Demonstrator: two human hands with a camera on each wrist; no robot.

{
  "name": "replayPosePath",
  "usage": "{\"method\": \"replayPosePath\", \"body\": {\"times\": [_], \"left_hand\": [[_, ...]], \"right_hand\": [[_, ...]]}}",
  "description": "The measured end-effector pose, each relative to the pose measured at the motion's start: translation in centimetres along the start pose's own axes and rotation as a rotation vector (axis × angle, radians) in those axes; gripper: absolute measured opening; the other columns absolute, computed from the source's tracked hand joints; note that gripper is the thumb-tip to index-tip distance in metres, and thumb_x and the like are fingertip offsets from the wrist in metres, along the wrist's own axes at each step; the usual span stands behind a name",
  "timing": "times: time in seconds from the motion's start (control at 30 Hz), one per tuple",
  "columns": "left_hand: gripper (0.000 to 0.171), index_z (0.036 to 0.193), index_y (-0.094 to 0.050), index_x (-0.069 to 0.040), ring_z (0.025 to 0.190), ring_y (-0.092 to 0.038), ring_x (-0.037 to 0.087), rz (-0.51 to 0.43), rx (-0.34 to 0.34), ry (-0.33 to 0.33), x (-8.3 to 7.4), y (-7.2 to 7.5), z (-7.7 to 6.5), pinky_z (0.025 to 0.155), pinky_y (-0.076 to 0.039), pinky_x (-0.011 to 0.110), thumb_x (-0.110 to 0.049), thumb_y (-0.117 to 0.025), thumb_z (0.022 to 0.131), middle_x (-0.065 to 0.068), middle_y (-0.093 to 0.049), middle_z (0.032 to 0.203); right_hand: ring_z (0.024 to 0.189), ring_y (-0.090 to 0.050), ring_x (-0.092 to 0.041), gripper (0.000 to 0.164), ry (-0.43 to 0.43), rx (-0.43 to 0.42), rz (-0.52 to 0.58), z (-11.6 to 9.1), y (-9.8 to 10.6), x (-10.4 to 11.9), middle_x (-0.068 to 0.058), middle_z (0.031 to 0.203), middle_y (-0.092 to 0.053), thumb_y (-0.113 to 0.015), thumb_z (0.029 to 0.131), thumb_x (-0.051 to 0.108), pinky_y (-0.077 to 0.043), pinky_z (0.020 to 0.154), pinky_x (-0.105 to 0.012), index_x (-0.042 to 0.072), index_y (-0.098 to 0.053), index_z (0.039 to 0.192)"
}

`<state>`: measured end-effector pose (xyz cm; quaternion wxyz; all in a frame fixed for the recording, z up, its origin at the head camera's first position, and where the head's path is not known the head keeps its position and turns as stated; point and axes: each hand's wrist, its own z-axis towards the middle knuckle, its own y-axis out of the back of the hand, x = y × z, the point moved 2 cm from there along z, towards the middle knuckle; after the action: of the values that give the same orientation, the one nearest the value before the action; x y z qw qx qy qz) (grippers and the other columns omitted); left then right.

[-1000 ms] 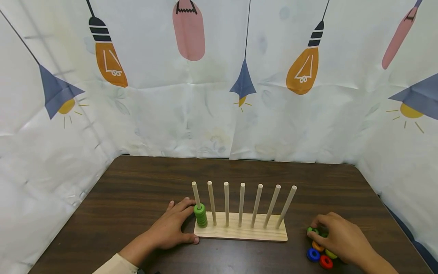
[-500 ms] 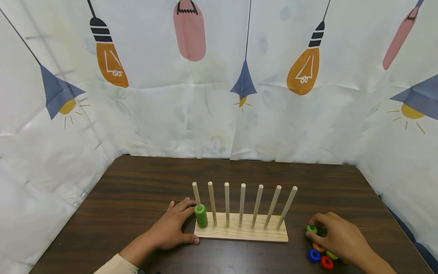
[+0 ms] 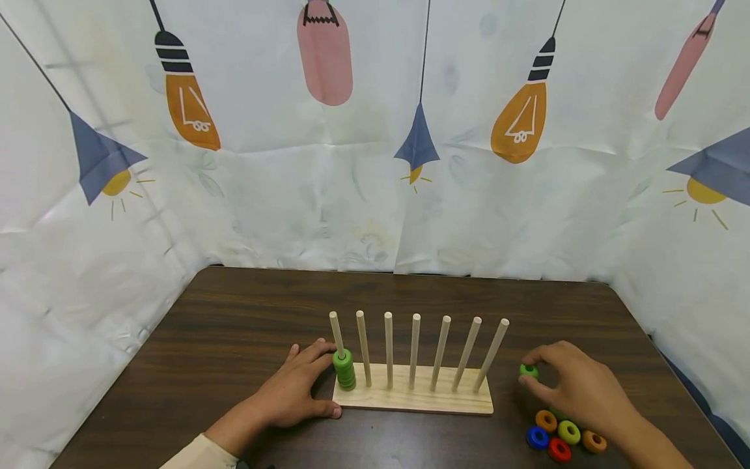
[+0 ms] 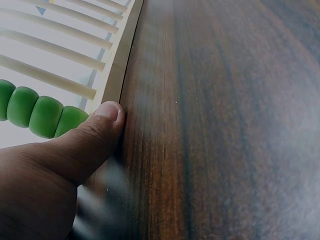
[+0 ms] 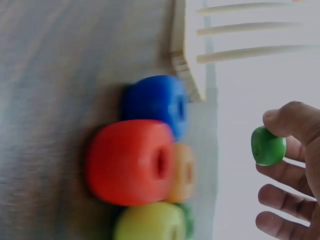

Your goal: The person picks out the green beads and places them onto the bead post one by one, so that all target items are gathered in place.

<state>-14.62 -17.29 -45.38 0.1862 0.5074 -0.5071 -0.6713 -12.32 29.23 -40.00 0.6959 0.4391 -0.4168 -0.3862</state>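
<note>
My left hand [image 3: 295, 387] grips the left end of a pale wooden bead rack [image 3: 413, 397] with several upright pegs, thumb at its front corner and fingers round the far side. On the leftmost peg sits a stack of green beads [image 3: 344, 371], seen close beside the thumb in the left wrist view. My right hand [image 3: 588, 387], right of the rack, pinches one green bead [image 5: 268, 146] between thumb and fingers. In the right wrist view the other fingers extend past the bead.
Loose beads lie just below my right hand: a blue bead [image 3: 537, 437], a red bead [image 3: 559, 449], a yellow-green bead [image 3: 569, 432], orange beads [image 3: 546, 420] and a partly hidden green one. A printed curtain [image 3: 293, 195] encloses the dark wooden table [image 3: 263, 312].
My right hand has lifted the green bead up and away from the loose beads, uncovering the yellow-green bead and another orange one. My left hand and the rack have stayed put.
</note>
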Motion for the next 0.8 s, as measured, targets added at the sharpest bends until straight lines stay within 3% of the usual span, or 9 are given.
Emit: {"method": "replayPosePath", "body": {"times": [0.37, 0.8], "left_hand": [[0.093, 0.151, -0.05, -0.011, 0.152, -0.023, 0.037, -0.001, -0.005, -0.005, -0.1, 0.3, 0.0, 0.119, -0.009, 0.068, -0.062, -0.08, 0.08, 0.007, -0.036, 0.161], [0.094, 0.151, -0.05, -0.011, 0.152, -0.023, 0.038, -0.004, -0.004, -0.012, -0.1, 0.2, 0.0, 0.118, -0.009, 0.069, -0.065, -0.078, 0.08, 0.006, -0.036, 0.161]], "right_hand": [[0.083, -0.065, -0.01, 0.035, 0.142, -0.142, -0.013, 1.7, 3.0, 1.6, 0.013, 0.099, -0.066, -0.094, 0.072, 0.025, -0.05, 0.053, -0.025, 0.031, -0.071, 0.097], [0.083, -0.062, -0.007, 0.038, 0.183, -0.206, -0.031, 2.7, 6.1, 2.9, 0.015, 0.099, -0.063, -0.095, 0.07, 0.024, -0.051, 0.056, -0.029, 0.032, -0.072, 0.1]]}}
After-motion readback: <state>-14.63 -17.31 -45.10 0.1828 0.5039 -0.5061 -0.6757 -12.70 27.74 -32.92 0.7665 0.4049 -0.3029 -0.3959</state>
